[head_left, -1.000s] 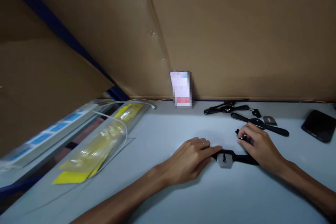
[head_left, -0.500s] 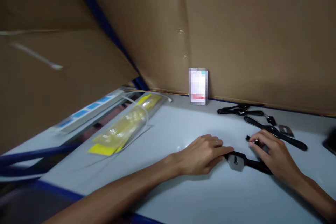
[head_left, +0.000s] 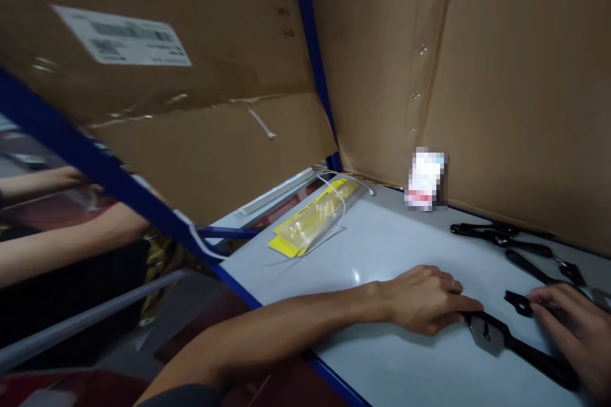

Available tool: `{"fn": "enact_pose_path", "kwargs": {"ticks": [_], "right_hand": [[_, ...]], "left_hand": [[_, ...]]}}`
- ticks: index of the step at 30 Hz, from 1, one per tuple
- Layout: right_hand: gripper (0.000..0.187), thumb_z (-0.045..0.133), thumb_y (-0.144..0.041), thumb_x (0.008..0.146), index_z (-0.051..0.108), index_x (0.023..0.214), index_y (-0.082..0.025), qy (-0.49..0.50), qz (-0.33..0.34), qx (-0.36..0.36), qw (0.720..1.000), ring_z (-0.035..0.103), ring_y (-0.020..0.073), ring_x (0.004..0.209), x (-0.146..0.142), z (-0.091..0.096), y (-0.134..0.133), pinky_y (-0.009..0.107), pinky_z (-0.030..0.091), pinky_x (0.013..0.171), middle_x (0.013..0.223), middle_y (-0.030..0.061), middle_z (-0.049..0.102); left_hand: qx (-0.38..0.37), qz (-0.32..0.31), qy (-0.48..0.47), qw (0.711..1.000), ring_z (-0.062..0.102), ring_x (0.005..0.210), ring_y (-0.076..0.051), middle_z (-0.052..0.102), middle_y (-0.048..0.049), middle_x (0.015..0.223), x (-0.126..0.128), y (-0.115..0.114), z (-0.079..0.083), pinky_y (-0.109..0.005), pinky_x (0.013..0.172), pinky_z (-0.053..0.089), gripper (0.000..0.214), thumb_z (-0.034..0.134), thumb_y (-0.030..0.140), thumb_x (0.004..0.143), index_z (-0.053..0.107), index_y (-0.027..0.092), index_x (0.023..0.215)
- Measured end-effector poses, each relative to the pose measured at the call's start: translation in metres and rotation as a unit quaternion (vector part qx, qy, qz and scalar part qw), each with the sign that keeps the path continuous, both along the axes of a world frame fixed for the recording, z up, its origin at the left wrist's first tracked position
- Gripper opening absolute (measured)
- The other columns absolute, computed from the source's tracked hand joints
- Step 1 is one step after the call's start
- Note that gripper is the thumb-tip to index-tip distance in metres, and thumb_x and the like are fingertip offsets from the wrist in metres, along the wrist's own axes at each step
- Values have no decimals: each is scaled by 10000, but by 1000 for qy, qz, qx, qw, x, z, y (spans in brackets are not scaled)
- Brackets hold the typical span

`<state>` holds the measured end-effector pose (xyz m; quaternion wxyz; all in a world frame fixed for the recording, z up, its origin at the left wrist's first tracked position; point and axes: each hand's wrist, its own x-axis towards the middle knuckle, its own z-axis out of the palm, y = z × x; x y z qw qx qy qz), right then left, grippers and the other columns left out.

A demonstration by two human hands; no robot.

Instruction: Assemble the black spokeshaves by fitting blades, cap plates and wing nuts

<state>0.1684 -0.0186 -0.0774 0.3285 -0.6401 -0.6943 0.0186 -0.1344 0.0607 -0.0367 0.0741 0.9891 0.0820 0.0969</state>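
Note:
A black spokeshave body (head_left: 539, 356) lies on the grey table with a metal blade (head_left: 487, 336), slotted in the middle, at its centre. My left hand (head_left: 427, 302) is closed over its left handle, thumb and forefinger gripping the end. Just above the right handle, my right hand (head_left: 573, 327) pinches a small black cap-like part (head_left: 518, 303) between thumb and fingers. Behind, more black spokeshaves (head_left: 501, 238) lie near the back edge, and a small dark part (head_left: 570, 272) rests beside them.
A phone (head_left: 426, 179) leans against the cardboard wall (head_left: 515, 89). At the table's left lies a yellow-and-clear plastic package (head_left: 315, 216) with a white cable (head_left: 344, 210) across it. A blue metal frame (head_left: 315, 44) borders the table. Another person's arms (head_left: 71, 235) show at far left.
My view has swung left, so everything sits further right, and another person's arms have come into sight. The small black part in my right hand now shows more. My left hand stays on the spokeshave.

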Motion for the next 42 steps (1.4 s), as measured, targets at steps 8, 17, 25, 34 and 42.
{"fn": "enact_pose_path", "kwargs": {"ticks": [8,17,25,34,42], "right_hand": [[159,493,-301,915,608,820,-249,-25,4,-30,999,651,240,782,-19,29,-2,390,504,717,910,52,655],[148,540,-323,932,665,926,-244,-42,13,-2,999,677,261,855,-10,18,-2,416,526,765,1003,68,667],[145,501,-148,993,639,992,-190,-53,124,54,989,614,200,851,-68,49,-31,363,515,769,914,60,648],[253,447,-64,990,695,1030,-97,-252,190,100,944,569,223,809,-90,35,-41,359,481,711,902,106,687],[302,416,-63,979,689,876,-142,-200,157,164,953,526,185,662,-77,48,-33,340,411,599,722,59,646]], "left_hand": [[-24,32,-7,999,638,812,-204,691,-53,965,-3,-1,-3,-338,763,505,415,511,221,999,534,209,1414],[-11,24,-2,1000,644,855,-209,699,-63,987,-2,0,-5,-337,772,506,419,497,244,1010,522,193,1425],[-48,38,-10,998,640,811,-209,698,-61,962,-2,-3,-4,-350,757,508,372,483,204,1011,565,209,1374],[-57,47,-15,997,652,832,-233,695,-83,976,-3,-3,-7,-387,759,533,368,457,228,1030,565,155,1374],[-55,43,-32,997,628,767,-230,663,-73,893,-4,-1,-11,-374,681,521,389,417,192,1022,558,163,1383]]}}
